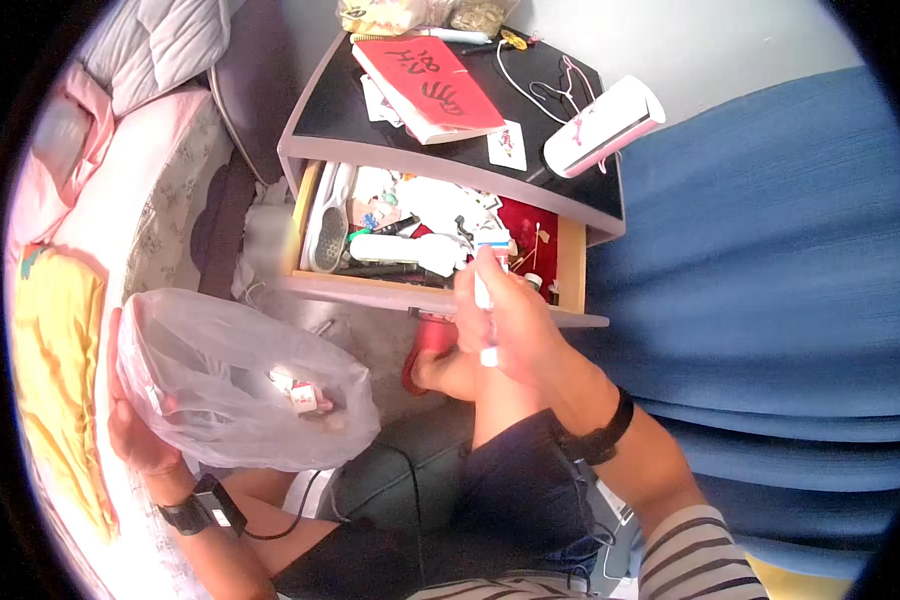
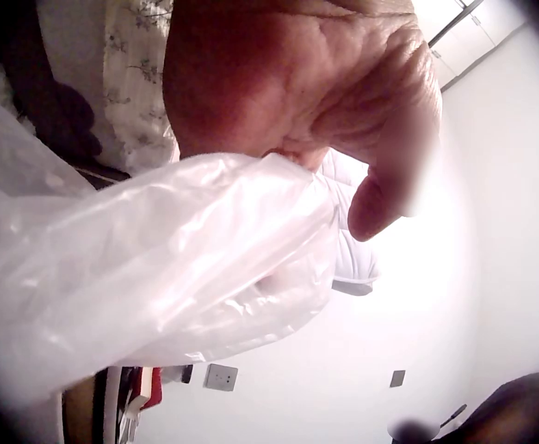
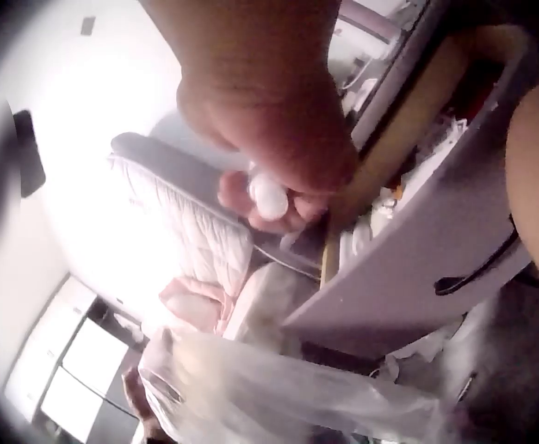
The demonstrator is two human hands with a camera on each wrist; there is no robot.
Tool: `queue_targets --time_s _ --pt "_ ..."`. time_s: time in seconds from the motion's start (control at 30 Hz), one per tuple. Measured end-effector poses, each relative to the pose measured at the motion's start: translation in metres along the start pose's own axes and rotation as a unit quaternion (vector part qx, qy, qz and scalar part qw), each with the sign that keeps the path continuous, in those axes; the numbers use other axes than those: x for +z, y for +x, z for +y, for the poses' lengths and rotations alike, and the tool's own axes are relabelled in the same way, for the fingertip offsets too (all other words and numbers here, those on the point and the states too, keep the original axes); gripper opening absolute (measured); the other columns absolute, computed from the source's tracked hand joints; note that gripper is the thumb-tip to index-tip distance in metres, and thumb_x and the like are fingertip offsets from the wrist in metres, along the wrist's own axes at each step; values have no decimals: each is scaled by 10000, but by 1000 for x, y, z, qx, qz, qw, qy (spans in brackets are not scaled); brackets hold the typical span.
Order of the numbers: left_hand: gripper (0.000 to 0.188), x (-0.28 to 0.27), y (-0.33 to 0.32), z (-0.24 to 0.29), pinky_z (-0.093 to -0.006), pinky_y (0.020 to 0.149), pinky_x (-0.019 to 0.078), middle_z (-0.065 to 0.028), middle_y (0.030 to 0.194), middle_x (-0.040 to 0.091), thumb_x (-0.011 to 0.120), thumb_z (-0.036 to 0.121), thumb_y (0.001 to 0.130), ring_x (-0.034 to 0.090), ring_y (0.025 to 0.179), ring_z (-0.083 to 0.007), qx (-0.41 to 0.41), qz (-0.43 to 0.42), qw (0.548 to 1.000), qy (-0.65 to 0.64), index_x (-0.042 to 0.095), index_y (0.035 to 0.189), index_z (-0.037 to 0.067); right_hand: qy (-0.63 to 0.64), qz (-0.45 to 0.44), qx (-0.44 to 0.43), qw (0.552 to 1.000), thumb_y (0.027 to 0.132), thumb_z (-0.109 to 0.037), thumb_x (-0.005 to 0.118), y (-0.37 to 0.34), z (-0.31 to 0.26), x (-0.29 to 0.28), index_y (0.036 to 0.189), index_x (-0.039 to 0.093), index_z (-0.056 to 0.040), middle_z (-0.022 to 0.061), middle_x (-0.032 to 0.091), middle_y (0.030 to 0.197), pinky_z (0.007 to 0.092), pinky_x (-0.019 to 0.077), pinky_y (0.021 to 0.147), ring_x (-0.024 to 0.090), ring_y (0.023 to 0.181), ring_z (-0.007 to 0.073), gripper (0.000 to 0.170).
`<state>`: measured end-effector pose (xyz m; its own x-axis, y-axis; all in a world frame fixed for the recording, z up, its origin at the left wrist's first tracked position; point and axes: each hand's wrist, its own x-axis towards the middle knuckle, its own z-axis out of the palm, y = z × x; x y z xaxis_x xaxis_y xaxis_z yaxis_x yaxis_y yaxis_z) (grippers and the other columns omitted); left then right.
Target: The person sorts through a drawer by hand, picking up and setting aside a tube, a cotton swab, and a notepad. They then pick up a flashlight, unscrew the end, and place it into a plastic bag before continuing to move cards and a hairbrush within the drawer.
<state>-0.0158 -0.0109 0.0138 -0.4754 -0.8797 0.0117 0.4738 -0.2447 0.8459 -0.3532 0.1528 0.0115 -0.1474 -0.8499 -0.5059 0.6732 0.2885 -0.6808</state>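
My right hand (image 1: 510, 310) grips a slim white tube (image 1: 488, 356) just in front of the open drawer. In the right wrist view the tube's round white end (image 3: 270, 200) pokes out between the fingers. At the left, my left hand (image 1: 140, 435) bears a translucent plastic bag (image 1: 210, 400), its fingers stretched up along the bag's side. The left wrist view shows the thumb apart from the bag (image 2: 204, 268), with the plastic covering the other fingers. Inside the bag lie small white and red packets (image 1: 305, 397).
The drawer (image 1: 420, 295) holds a white bottle (image 1: 395, 250), a grey sole (image 1: 327, 238) and many small items. On the cabinet top (image 1: 335, 110) lie a red book (image 1: 430, 88), cards and a white cylinder (image 1: 605, 128). A blue curtain (image 1: 750, 270) hangs right; a bed (image 1: 160, 180) stands left.
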Motion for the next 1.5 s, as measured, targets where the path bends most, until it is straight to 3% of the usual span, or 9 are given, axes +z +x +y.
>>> queue_targets --time_s 0.17,0.47,0.6,0.9,1.0,1.1,1.2,1.4,1.5 --pt "966 0 2 0 -382 1054 269 -210 1434 166 650 286 693 234 1311 -318 8 0 1000 4 64 1383 -52 14 48 106 993 926 -316 426 -1 -7 3 1290 358 -86 99 562 1036 409 463 751 567 926 237 437" --pt "961 -11 2 -9 -363 972 401 -202 1441 140 634 300 706 242 1304 -320 12 2 1000 12 48 1382 -52 -149 52 39 987 884 -110 513 -29 0 -31 1165 508 -33 84 609 952 244 465 634 566 703 127 292" --pt "931 -10 5 -7 -362 939 431 -164 1456 118 621 282 724 237 1304 -310 -31 -8 999 14 49 1394 -17 -226 244 20 943 913 -296 481 -50 -50 -116 1021 562 -67 -16 482 619 193 237 342 357 407 33 267" --pt "679 -84 3 -27 -402 872 465 -166 1400 259 483 270 833 412 1161 -304 -32 28 998 38 168 1391 44 -449 153 130 870 839 -134 474 22 -77 -201 956 543 -31 26 523 645 238 384 399 478 489 84 170" --pt "663 -100 3 -27 -402 861 470 -174 1393 270 479 268 838 422 1153 -307 -31 52 997 53 183 1387 41 -725 258 79 634 856 -169 495 54 -79 -235 1150 500 -55 171 611 921 359 492 702 604 812 297 315" --pt "648 -116 -2 -20 -402 851 476 -183 1386 282 476 265 844 432 1144 -310 -31 69 995 62 197 1383 38 -831 174 -307 430 841 -174 521 35 -43 -245 1109 537 -65 185 572 1072 401 450 827 560 965 343 289" --pt "632 -121 -3 -17 -402 840 481 -191 1379 293 472 263 849 442 1136 -313 -39 82 994 62 212 1379 36 -788 157 35 594 815 -174 555 17 -68 -212 1046 560 -34 150 583 1062 389 424 884 560 978 316 270" --pt "589 -145 -1 -9 -440 844 469 -224 1356 320 445 245 866 474 1099 -317 -105 -67 992 -7 236 1372 28 -949 21 -1 315 778 -202 575 38 -52 -221 861 632 -72 122 642 903 471 328 948 595 907 258 165" --pt "579 -155 -9 -15 -493 858 442 -220 1382 274 423 229 876 472 1095 -329 5 -46 993 109 215 1380 34 -941 4 -11 339 776 -183 543 57 -44 -234 811 643 -84 129 652 816 459 336 938 606 881 255 145"
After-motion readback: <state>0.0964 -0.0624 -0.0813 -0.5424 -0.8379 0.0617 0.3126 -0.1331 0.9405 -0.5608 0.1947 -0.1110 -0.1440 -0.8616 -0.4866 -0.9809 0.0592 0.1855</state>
